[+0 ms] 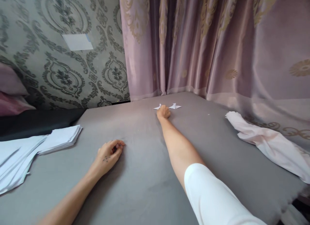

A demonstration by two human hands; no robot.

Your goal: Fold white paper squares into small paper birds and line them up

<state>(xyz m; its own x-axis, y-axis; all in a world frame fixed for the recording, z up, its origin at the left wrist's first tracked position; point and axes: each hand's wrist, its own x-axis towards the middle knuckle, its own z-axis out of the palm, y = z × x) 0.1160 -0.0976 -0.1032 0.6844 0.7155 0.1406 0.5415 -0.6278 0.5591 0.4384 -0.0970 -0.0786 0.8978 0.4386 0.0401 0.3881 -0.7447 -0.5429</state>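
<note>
My right hand [163, 112] reaches to the far part of the grey-covered surface, its fingers closed at a small white folded paper figure [157, 107]. That figure is partly hidden behind the hand. Just right of it stands a second white folded paper figure [174, 106], with pointed ends and a raised middle. Nearer and to the left, my left hand [110, 155] rests on the grey cover [142, 173] with curled fingers, thumb close to the fingertips. No object shows in its grasp.
On the left lie a stack of white paper [61, 138] and loose sheets [16, 163], beside a black covering [43, 120]. A crumpled pale cloth [266, 142] lies along the right edge. Pink curtains [189, 57] and a patterned wall [94, 70] bound the far side.
</note>
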